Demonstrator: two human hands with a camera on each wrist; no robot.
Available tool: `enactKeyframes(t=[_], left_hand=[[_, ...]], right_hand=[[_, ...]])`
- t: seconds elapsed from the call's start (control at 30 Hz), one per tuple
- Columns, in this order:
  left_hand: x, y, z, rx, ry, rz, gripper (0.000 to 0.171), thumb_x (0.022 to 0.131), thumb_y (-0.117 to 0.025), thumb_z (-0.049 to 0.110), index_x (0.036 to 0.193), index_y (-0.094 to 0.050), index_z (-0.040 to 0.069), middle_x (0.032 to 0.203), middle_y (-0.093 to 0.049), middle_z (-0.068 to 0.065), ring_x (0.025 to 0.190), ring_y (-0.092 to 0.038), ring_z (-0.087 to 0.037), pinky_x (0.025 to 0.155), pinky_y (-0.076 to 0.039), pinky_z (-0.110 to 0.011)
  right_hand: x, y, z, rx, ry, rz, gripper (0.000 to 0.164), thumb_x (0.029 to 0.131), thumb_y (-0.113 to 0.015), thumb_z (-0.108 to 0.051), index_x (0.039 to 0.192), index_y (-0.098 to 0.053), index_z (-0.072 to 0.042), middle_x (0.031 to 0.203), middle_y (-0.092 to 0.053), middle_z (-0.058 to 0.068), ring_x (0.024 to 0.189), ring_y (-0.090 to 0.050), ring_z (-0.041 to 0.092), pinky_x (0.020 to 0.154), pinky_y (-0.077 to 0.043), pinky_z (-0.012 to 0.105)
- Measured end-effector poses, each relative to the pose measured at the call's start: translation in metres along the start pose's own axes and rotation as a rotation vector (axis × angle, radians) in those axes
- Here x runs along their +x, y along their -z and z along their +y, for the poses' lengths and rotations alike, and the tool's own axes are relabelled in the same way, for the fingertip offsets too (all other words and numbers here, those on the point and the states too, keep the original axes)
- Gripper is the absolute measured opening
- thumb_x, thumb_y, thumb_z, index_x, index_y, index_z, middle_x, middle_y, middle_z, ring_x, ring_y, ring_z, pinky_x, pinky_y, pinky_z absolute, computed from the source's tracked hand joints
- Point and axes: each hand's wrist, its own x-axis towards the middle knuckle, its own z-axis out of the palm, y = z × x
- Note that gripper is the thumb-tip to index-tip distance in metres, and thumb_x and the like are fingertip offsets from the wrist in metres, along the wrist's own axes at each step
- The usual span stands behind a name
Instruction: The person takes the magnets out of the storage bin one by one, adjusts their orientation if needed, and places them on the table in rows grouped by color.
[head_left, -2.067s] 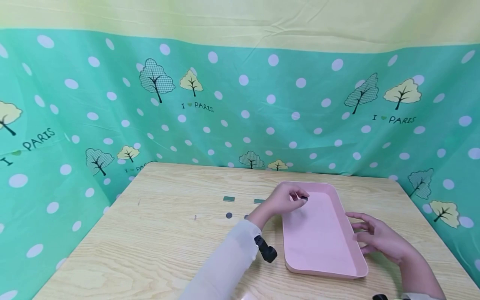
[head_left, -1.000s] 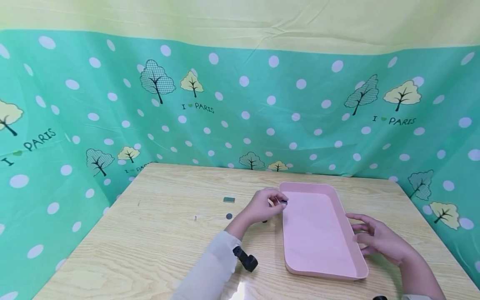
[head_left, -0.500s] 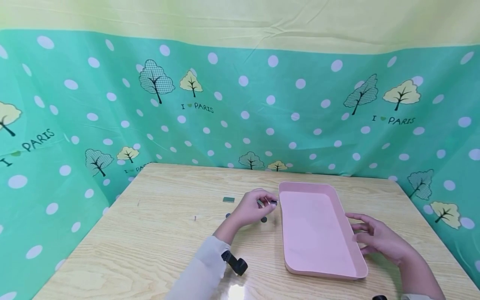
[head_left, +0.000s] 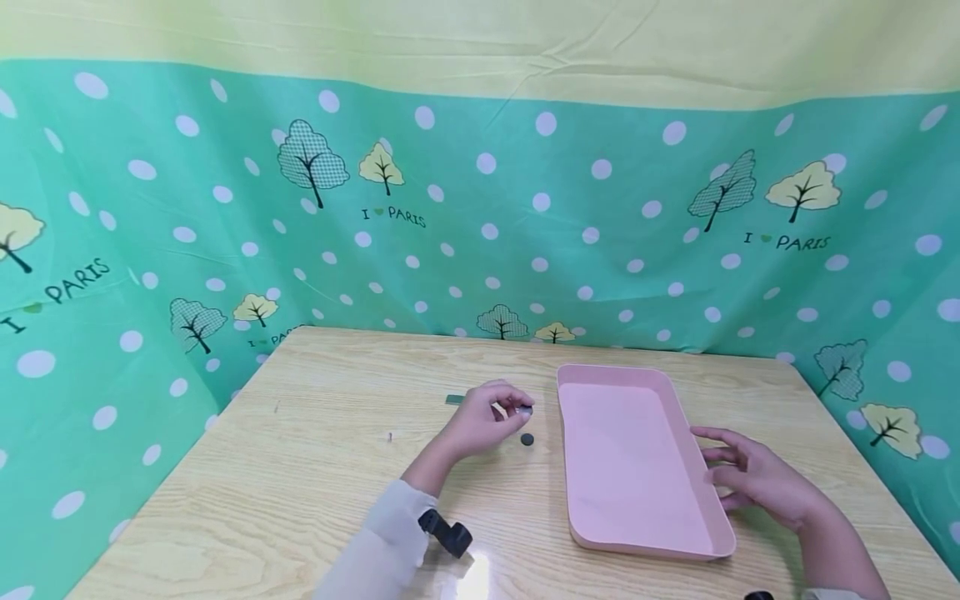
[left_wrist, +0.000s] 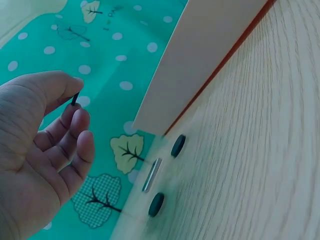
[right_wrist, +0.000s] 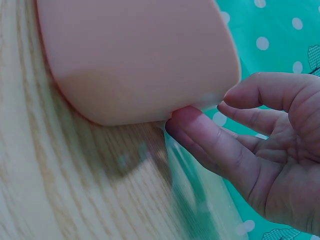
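My left hand pinches a small thin dark piece between thumb and index finger, just above the table left of the pink tray. Its other fingers curl loosely. The piece shows edge-on in the left wrist view, so its shape is unclear. On the table lie a dark round disc, a second disc and a flat rectangular piece. A green rectangular piece shows partly behind the left hand. My right hand rests bent fingers and thumb against the tray's outer right wall, without gripping it.
The wooden table carries a tiny pinkish bit farther left. A green dotted curtain hangs behind and at both sides. No pieces show on the tray floor.
My left hand has moved left, from over the tray to above the table, with the dark piece still pinched. The discs near it went in and out of sight. The right hand has stayed put.
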Motion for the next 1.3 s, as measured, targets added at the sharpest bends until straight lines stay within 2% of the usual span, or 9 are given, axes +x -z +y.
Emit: enactKeyframes(t=[0.1, 0.23, 0.47, 0.73, 0.83, 1.07, 1.3], left_hand=[[-0.004, 0.006, -0.002, 0.000, 0.003, 0.010, 0.012, 0.091, -0.070, 0.012, 0.101, -0.073, 0.009, 0.092, -0.064, 0.004, 0.081, -0.059, -0.012, 0.067, -0.053, -0.028], [-0.008, 0.013, -0.004, 0.008, 0.000, 0.028, 0.015, 0.090, -0.070, 0.013, 0.103, -0.073, 0.006, 0.091, -0.064, 0.003, 0.080, -0.059, -0.013, 0.066, -0.053, -0.029], [-0.016, 0.026, -0.007, 0.020, 0.038, 0.080, 0.013, 0.088, -0.072, 0.009, 0.101, -0.074, 0.008, 0.092, -0.065, 0.002, 0.081, -0.059, -0.013, 0.067, -0.053, -0.027], [-0.033, 0.045, 0.027, 0.052, 0.052, 0.102, 0.014, 0.087, -0.069, -0.002, 0.100, -0.072, -0.001, 0.093, -0.066, -0.011, 0.079, -0.059, -0.017, 0.068, -0.054, -0.030], [-0.036, 0.049, 0.019, 0.058, 0.062, 0.112, 0.014, 0.087, -0.069, -0.003, 0.100, -0.072, -0.001, 0.094, -0.067, -0.012, 0.080, -0.060, -0.020, 0.067, -0.054, -0.031], [-0.043, 0.054, -0.022, 0.076, 0.087, 0.154, 0.016, 0.086, -0.072, 0.001, 0.102, -0.073, 0.003, 0.097, -0.067, -0.006, 0.079, -0.060, -0.019, 0.066, -0.055, -0.032], [-0.052, 0.066, -0.036, 0.087, 0.110, 0.166, 0.017, 0.087, -0.073, 0.008, 0.103, -0.074, 0.005, 0.096, -0.067, 0.002, 0.081, -0.059, -0.014, 0.067, -0.053, -0.026]], right_hand=[[0.000, 0.000, 0.000, -0.005, 0.003, 0.002, 0.053, 0.097, -0.055, -0.003, 0.147, -0.037, -0.010, 0.132, -0.048, 0.033, 0.099, -0.067, 0.033, 0.073, -0.056, 0.052], [0.000, 0.000, 0.001, -0.008, 0.006, 0.004, 0.052, 0.097, -0.055, -0.003, 0.146, -0.038, -0.011, 0.131, -0.048, 0.033, 0.099, -0.067, 0.033, 0.072, -0.056, 0.052], [0.000, 0.001, 0.001, 0.006, 0.023, -0.014, 0.050, 0.097, -0.054, -0.002, 0.135, -0.047, -0.034, 0.130, -0.051, 0.029, 0.098, -0.067, 0.033, 0.072, -0.056, 0.052], [0.000, 0.000, 0.000, 0.014, 0.023, -0.014, 0.051, 0.097, -0.054, -0.001, 0.132, -0.047, -0.037, 0.131, -0.050, 0.030, 0.099, -0.067, 0.033, 0.072, -0.056, 0.052], [0.000, 0.000, 0.001, 0.015, 0.022, -0.009, 0.051, 0.097, -0.054, -0.001, 0.133, -0.047, -0.037, 0.131, -0.050, 0.030, 0.099, -0.067, 0.033, 0.072, -0.056, 0.052], [0.000, 0.000, 0.002, 0.014, 0.023, -0.012, 0.051, 0.097, -0.054, -0.001, 0.133, -0.046, -0.037, 0.130, -0.051, 0.028, 0.099, -0.066, 0.033, 0.072, -0.056, 0.053], [0.000, 0.000, 0.002, 0.001, 0.027, -0.011, 0.051, 0.098, -0.054, -0.001, 0.131, -0.047, -0.039, 0.130, -0.051, 0.028, 0.098, -0.067, 0.031, 0.072, -0.056, 0.052]])
